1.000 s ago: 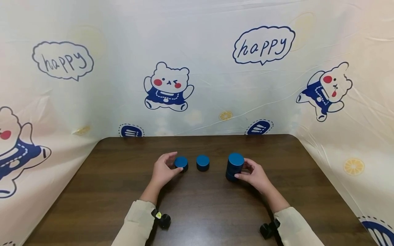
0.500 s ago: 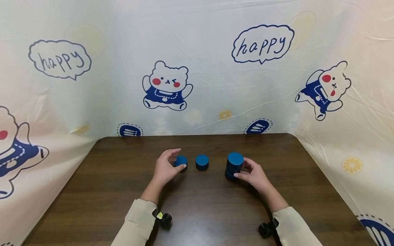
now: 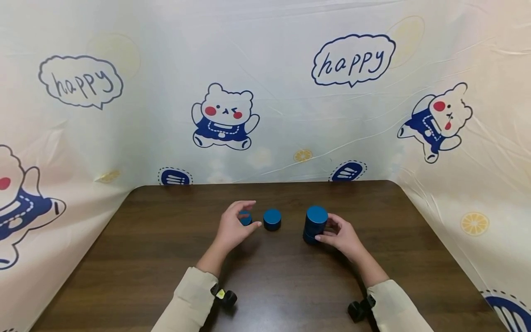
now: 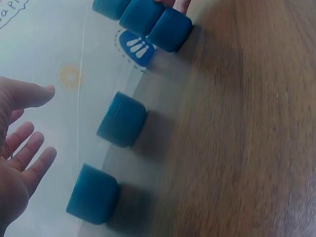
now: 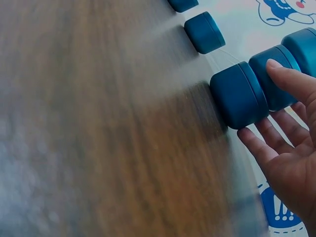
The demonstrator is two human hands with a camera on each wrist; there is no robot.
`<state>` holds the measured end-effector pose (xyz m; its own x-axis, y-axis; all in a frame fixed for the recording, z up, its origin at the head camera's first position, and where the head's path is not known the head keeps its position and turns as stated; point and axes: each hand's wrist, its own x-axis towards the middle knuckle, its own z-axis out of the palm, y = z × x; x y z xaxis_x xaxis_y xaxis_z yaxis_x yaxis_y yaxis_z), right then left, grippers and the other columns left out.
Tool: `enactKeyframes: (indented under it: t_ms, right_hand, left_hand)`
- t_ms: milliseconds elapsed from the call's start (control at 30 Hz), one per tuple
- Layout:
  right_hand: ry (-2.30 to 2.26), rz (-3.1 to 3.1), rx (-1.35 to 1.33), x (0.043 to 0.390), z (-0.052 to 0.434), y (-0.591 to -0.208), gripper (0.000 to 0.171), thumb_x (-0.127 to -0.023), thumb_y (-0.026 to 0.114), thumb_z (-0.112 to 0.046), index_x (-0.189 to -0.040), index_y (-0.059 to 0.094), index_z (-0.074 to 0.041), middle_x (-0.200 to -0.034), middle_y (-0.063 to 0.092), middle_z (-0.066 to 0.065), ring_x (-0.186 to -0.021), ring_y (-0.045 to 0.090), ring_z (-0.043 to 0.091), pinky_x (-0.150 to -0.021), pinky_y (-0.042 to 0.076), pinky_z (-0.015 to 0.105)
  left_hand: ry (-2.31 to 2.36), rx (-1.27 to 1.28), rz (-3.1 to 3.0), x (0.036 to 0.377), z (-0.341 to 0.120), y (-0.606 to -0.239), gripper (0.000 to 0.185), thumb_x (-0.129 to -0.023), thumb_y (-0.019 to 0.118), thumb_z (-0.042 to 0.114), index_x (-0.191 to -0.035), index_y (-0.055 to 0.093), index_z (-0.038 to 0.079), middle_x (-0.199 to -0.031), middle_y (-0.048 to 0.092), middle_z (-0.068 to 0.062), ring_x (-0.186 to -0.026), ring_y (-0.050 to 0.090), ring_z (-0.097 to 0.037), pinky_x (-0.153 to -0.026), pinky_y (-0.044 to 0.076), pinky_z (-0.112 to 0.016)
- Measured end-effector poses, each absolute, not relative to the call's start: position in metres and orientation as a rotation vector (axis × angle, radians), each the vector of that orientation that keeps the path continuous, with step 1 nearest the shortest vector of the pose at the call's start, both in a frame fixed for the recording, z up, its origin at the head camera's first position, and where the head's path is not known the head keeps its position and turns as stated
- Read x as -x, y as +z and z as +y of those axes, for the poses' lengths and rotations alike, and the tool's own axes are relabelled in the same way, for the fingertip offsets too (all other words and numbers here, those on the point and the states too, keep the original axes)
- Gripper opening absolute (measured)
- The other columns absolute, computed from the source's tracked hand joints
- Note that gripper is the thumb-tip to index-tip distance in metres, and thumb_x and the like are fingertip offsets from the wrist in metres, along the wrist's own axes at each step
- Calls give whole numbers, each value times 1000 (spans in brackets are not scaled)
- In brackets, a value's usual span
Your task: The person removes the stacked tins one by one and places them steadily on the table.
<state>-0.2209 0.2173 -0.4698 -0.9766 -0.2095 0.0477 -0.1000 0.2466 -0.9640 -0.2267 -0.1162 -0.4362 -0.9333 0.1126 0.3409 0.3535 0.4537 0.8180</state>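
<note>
R hand (image 3: 343, 237) grips upright stack of 3 blue canisters (image 3: 314, 227) on wood tabletop (image 3: 282, 286): thumb on mid canister, fingers opp. side. L hand (image 3: 233, 227) spread, thumb & fingers apart; leftmost single canister (image 3: 246, 220) just beyond, part hidden (head view). Other single canister (image 3: 272, 221) betw. it & stack.

Bear-printed cloth (image 3: 286, 106) behind brown table (image 3: 286, 281)

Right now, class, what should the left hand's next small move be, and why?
Probably the left hand should reach for the middle blue container: this hand is open, and that container stands apart, nearest the stack the right hand holds.
</note>
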Motion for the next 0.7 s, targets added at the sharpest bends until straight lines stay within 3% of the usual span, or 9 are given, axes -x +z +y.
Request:
enactKeyframes:
  t_ms: [700]
  right_hand:
    - [-1816, 2382, 306, 220, 219, -474, 65, -79, 81, -2, -135, 49, 1, -129, 55, 23, -120, 53, 38, -95, 51, 42]
  left_hand:
    - [-1551, 655, -2456, 222, -86, -428, 54, -76, 83, 5, -125, 62, 6, -122, 58, -15, -111, 59, -36, -91, 52, -51]
